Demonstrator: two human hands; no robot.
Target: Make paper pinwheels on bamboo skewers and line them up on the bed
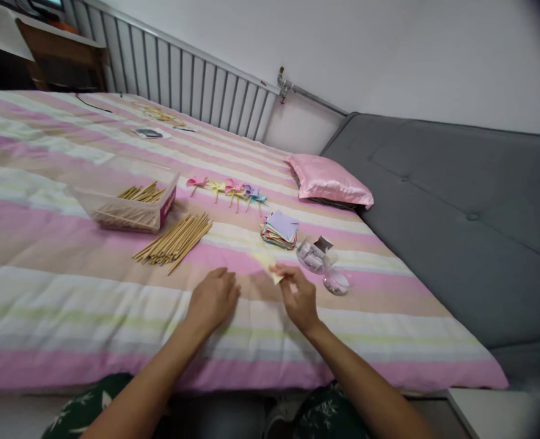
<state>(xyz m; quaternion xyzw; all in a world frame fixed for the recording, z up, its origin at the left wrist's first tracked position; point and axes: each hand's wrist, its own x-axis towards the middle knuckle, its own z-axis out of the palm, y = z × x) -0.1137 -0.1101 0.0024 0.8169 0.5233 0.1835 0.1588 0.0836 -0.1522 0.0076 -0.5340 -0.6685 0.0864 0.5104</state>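
Observation:
My right hand [299, 299] pinches a pale yellow paper piece [266, 261] between thumb and fingers, just above the bedspread. The paper is blurred, so its exact shape is unclear. My left hand [213, 297] rests palm down on the bed with loosely bent fingers, apart from the paper; I see nothing in it. Beyond my right hand lies a stack of coloured paper squares [281, 228], a purple one on top. To its right are a clear container [314, 256] with small packets and a small round clear box [337, 282].
Wooden sticks [174, 242] lie in a bundle beside a clear plastic bin [132, 213] holding more sticks. Several small paper pinwheels [234, 188] form a row farther back. A pink pillow [330, 180] leans near the grey headboard [453, 219].

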